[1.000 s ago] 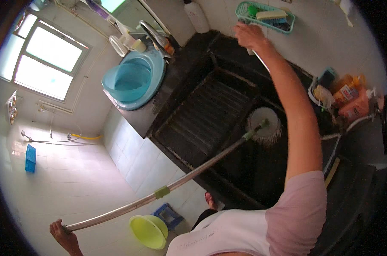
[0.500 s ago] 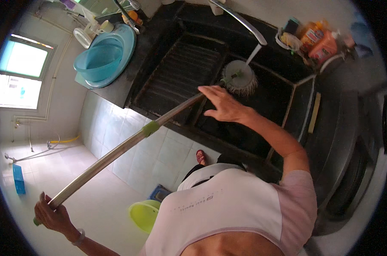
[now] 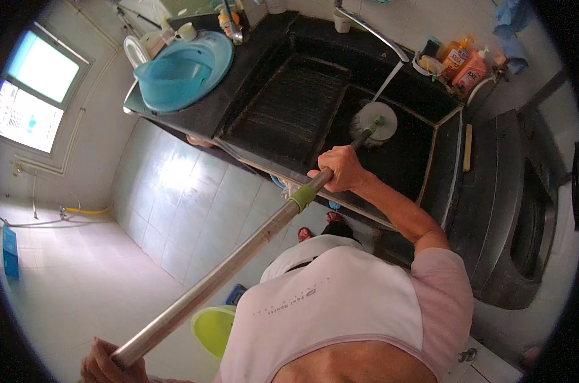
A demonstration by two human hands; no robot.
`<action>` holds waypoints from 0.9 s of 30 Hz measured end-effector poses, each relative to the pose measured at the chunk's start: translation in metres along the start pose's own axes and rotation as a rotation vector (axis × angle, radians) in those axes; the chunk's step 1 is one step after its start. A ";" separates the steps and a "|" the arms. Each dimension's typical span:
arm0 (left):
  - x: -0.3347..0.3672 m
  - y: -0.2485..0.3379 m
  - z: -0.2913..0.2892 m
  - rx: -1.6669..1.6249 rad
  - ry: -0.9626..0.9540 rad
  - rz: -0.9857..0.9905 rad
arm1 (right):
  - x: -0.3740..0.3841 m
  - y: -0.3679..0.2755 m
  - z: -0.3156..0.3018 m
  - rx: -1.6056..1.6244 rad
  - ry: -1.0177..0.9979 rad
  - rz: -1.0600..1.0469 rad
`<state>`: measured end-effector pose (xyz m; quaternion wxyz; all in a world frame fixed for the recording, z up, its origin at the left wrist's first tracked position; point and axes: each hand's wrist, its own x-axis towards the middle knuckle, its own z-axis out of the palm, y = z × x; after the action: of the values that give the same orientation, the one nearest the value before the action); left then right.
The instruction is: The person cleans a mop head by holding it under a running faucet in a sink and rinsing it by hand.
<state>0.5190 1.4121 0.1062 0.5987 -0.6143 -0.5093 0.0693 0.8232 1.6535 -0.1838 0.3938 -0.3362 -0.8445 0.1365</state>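
Note:
A mop's metal pole (image 3: pixel 225 268) slants across the view from lower left to the sink, with a green collar partway along it. Its round, pale mop head (image 3: pixel 380 127) lies in the basin of the black sink (image 3: pixel 289 96), under water running from the silver faucet (image 3: pixel 385 43). My right hand (image 3: pixel 342 169) is closed around the pole between the collar and the head. Near the pole's other end, my left hand (image 3: pixel 111 364) is wrapped round it, partly cut off by the picture's dark rim.
Blue basins (image 3: pixel 181 80) stand on the counter at the sink's left. Orange bottles (image 3: pixel 469 67) and a small basket (image 3: pixel 430 64) line the back right. A dark appliance (image 3: pixel 513 210) is at the right. On the floor sits a lime-green tub (image 3: pixel 213 329); a blue container (image 3: pixel 10 252) is far left.
My right hand has gone from loosely open fingers on the pole to a closed grip. The mop has shifted rightward in the view, and my left hand has moved down and toward the right.

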 end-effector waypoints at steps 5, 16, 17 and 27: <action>-0.038 -0.014 0.033 -0.190 -0.239 -0.087 | 0.014 -0.008 -0.003 -0.061 -0.068 -0.076; 0.052 0.024 0.039 0.169 0.216 0.092 | 0.022 0.045 -0.002 0.053 -0.280 0.043; 0.064 0.035 0.037 0.140 0.149 0.126 | 0.000 0.078 0.017 0.034 -0.231 0.047; 0.119 0.060 0.002 0.142 0.000 0.178 | 0.000 0.085 0.001 -0.031 0.315 0.037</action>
<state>0.6063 1.5114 0.1197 0.6322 -0.6130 -0.4465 0.1583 0.8613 1.7163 -0.2269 0.5137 -0.3751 -0.7678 0.0763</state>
